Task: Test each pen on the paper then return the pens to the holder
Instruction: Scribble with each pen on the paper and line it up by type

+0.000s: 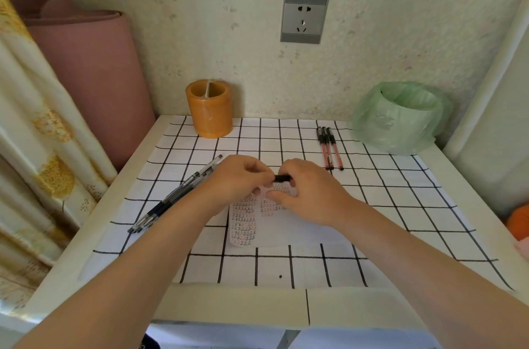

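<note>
The black plastic pen point(282, 177) is pinched between my left hand point(243, 177) and right hand point(309, 191) just over the scribbled white paper point(274, 225), mid-test I judge; next comes working its cap, the orange cylindrical holder point(209, 111) waiting well behind.

I'm at a small home desk point(229, 305): floral curtain point(43, 125), rolled pink mat point(94, 68), wall socket point(304, 17), orange pen holder point(210, 112), bag-lined bin point(400, 116).

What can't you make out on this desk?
Head view:
Pen: mostly covered by left hand and right hand; only a black stub shows.
Paper: marks too small to read.
Holder: inside hidden by its wall.
Orange object: cut off at right edge.
</note>
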